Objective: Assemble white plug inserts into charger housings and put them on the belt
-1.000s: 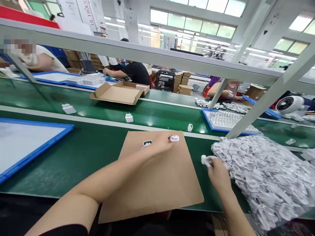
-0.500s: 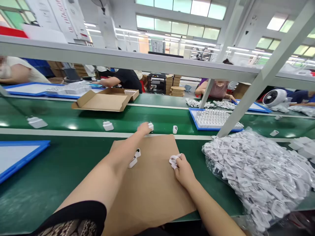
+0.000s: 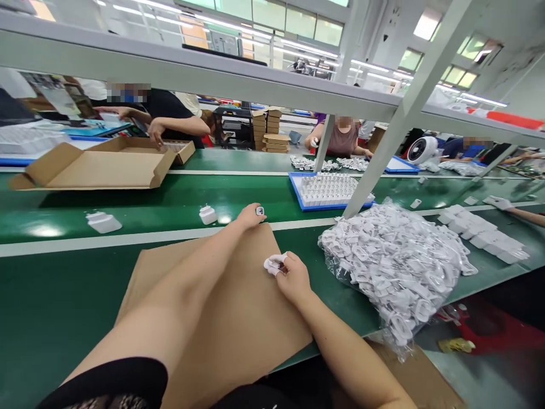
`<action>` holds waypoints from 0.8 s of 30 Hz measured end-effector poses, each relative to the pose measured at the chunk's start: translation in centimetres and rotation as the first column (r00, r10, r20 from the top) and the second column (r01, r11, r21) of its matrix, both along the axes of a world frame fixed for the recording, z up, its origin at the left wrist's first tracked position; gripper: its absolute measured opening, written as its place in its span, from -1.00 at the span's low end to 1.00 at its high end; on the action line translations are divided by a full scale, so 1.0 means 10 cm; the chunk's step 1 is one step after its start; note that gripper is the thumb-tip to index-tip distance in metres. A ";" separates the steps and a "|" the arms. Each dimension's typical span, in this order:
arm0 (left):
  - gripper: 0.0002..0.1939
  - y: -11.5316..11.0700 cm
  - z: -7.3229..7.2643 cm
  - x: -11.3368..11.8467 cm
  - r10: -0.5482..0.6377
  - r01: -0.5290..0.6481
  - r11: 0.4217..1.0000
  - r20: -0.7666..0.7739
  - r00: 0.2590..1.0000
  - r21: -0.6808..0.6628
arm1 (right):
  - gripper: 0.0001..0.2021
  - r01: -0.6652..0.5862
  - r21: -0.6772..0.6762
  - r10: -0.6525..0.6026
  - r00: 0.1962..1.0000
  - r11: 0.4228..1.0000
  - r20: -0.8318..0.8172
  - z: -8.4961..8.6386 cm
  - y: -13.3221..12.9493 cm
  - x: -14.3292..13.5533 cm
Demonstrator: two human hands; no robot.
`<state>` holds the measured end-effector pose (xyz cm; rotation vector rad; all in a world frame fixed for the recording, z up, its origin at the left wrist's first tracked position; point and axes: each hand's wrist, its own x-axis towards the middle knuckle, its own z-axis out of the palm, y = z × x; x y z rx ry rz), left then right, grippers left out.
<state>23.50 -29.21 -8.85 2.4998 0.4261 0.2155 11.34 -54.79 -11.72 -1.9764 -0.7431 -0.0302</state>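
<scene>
head view: the long green work surface (image 3: 51, 307) runs beneath both hands. under your left forearm (image 3: 183, 289) lies a flat brown cardboard sheet (image 3: 238, 312). right of your right hand (image 3: 295, 279) sits a bulging clear plastic bag of white parts (image 3: 395, 261); beyond that hand, well apart, is a blue-rimmed tray (image 3: 297, 193) with rows of white pieces. your right hand grasps white ring-shaped plastic pieces (image 3: 269, 263) above the sheet's right side; how many, you cannot tell. your left hand (image 3: 249, 217) has moved on: the blocky white plastic plug (image 3: 208, 215) it was touching half a second ago now lies free to its left, and its fingertips pinch a small white plastic casing (image 3: 260, 211). so one piece is left down and both hands are occupied.
</scene>
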 end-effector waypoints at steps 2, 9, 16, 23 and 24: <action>-0.46 -0.06 0.00 -0.07 0.039 -0.039 0.999 -0.007 0.999 -0.008 | -0.75 0.063 0.227 0.008 0.954 0.972 -0.300 0.04 0.03 0.02; -0.51 -0.32 0.22 -1.12 0.101 -0.106 0.994 0.142 0.985 0.023 | -0.54 0.232 0.499 0.222 0.688 0.835 -0.691 0.20 0.06 0.04; -0.39 -0.80 -0.04 -2.19 0.051 -0.052 0.997 -0.017 0.999 -0.051 | -0.49 0.121 0.445 0.226 0.726 0.887 -0.649 0.22 0.11 -0.10; -0.17 -0.72 -0.31 -2.39 -0.135 0.191 0.936 0.201 0.970 -0.294 | -0.72 -0.094 0.103 0.101 0.993 0.990 -0.064 0.15 0.06 -0.15; -0.32 -0.69 -0.34 -2.39 -0.164 0.233 0.921 0.232 0.959 -0.312 | -0.74 -0.130 0.036 0.128 0.989 0.991 0.069 0.15 0.05 -0.16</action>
